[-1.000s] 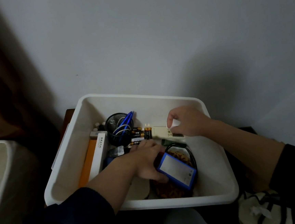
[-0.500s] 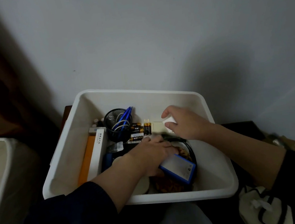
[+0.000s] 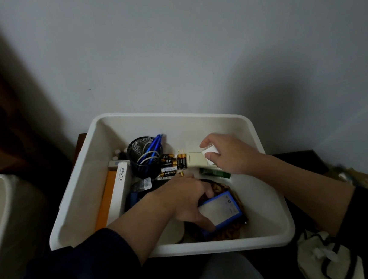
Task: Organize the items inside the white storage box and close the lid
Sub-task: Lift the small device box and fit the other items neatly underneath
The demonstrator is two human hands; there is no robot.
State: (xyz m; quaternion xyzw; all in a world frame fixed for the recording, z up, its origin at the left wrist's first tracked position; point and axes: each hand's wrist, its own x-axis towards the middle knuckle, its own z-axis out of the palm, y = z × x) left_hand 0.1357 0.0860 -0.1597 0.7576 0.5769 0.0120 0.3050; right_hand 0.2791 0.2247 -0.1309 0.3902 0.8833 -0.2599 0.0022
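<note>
Left hand (image 3: pixel 184 202) grips blue-edged card case (image 3: pixel 220 210), long axis toward lower right, low-centre in white storage box (image 3: pixel 276 238); right hand (image 3: pixel 226 155) pinches small white block (image 3: pixel 210 153) upper right.

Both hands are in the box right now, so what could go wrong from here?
1. The left hand grips the blue-edged device only at one end; it may slip onto the brown heap underneath.
2. The right hand, pinching a small white piece, works beside the loose batteries and could scatter them.
</note>
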